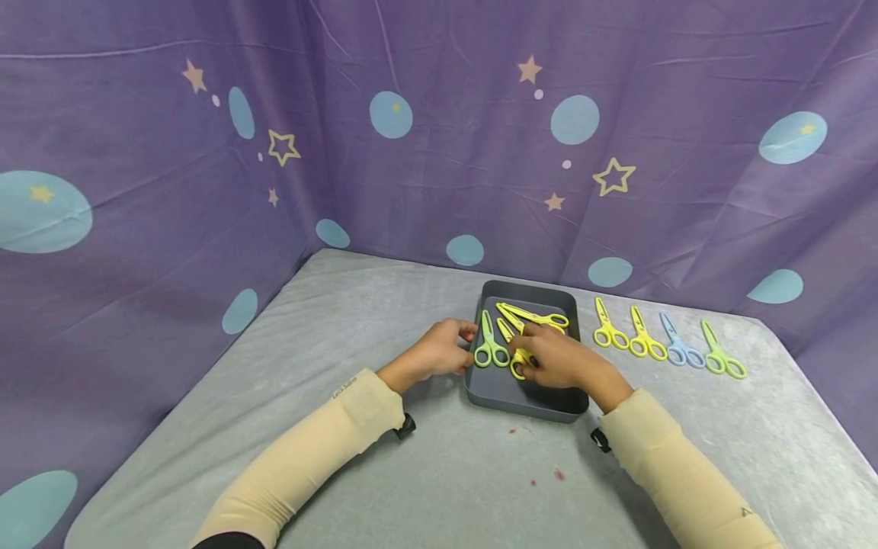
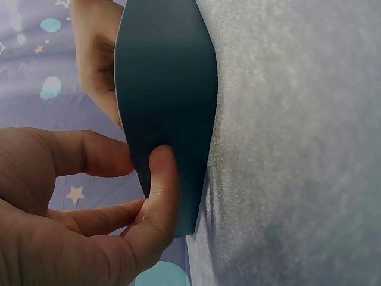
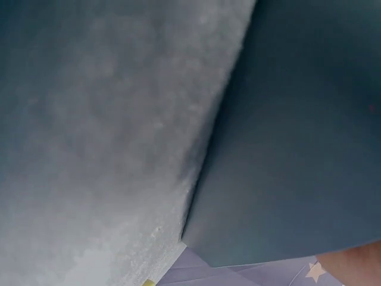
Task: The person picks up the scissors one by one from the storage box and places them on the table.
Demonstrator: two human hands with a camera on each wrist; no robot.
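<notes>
A dark grey tray (image 1: 528,408) holds green scissors (image 1: 491,347) on its left side and several yellow scissors beside them. My left hand (image 1: 446,347) pinches the tray's left wall; in the left wrist view, fingers (image 2: 164,185) press its outer face and others reach the rim. Inside the tray, my right hand (image 1: 552,357) has its fingers curled on the handles of one pair of yellow scissors (image 1: 517,369) and partly covers them. Another yellow pair (image 1: 531,313) lies near the far wall. The right wrist view shows mostly the tray's outer wall (image 3: 292,155).
Right of the tray, a row on the grey cloth-covered table (image 1: 384,473) has two yellow scissors (image 1: 609,333) (image 1: 645,343), blue scissors (image 1: 681,351) and green scissors (image 1: 722,361). A purple curtain (image 1: 439,175) hangs behind and at the left.
</notes>
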